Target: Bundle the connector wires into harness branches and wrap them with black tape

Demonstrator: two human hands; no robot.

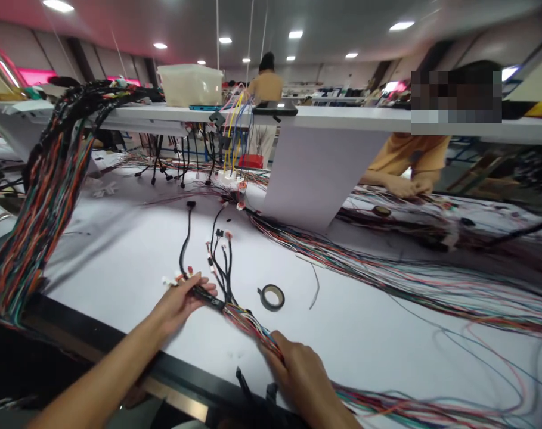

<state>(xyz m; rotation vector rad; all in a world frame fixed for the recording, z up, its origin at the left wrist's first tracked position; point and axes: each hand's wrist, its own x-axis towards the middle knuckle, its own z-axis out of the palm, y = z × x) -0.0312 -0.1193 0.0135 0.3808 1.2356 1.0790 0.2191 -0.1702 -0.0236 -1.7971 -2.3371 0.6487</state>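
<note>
My left hand [181,304] grips a black-taped section of a wire harness [208,297] near the table's front edge. Thin black branches with small white and red connectors [217,256] fan out beyond it across the white work surface [118,268]. My right hand [297,372] holds the multicoloured wire bundle [253,325] running from the taped section toward the lower right. A roll of black electrical tape [271,297] lies on the surface just beyond the bundle, touching neither hand.
A thick multicoloured harness [42,202] hangs over a support at the left. Long wire runs [414,286] spread across the right. A co-worker's hands [402,186] work wires at the far right. A white shelf [333,116] carries a plastic box [190,85] and a tablet [275,108].
</note>
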